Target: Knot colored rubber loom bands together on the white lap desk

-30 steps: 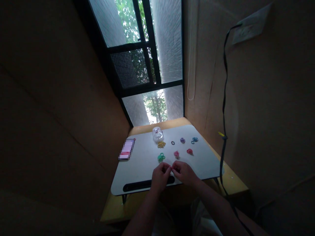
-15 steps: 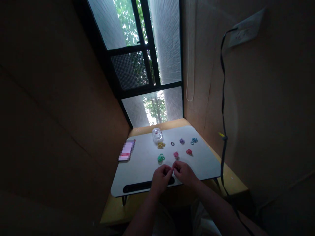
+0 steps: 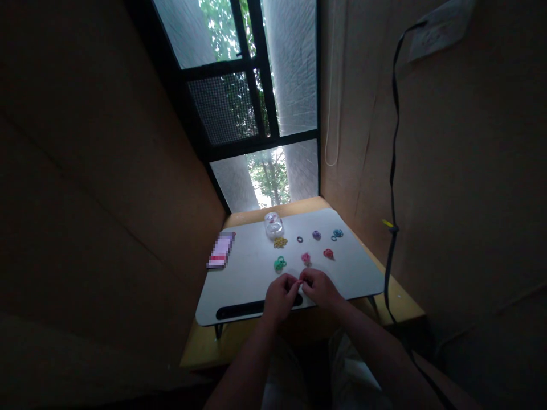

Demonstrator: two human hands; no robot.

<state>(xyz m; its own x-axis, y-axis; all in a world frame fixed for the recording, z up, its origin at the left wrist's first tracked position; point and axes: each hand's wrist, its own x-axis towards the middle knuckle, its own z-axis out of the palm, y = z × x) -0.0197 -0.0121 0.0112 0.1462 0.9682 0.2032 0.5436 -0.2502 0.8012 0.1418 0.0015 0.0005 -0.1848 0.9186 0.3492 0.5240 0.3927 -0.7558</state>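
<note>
Over the near edge of the white lap table (image 3: 239, 279), my left hand (image 3: 282, 293) and my right hand (image 3: 318, 287) meet fingertip to fingertip. Both are closed in a pinch. A tiny reddish bit shows between the fingertips, too small to name. Just beyond them lie a green cluster of small rings (image 3: 280, 263), a pink cluster (image 3: 306, 258) and a red cluster (image 3: 328, 254). Farther back are yellow rings (image 3: 280, 242), one dark ring (image 3: 299, 240), a purple cluster (image 3: 316, 234) and blue rings (image 3: 337, 234).
A clear plastic jar (image 3: 274, 226) stands at the back of the table. A phone (image 3: 221, 250) with a blurred screen lies at the left edge. A black slot (image 3: 239, 310) runs along the front. On the right hangs a dark cable (image 3: 392, 171) from a wall socket.
The view has tilted slightly downward, so the table sits higher in the picture. My hands keep their pinch together, and the ring clusters lie as before.
</note>
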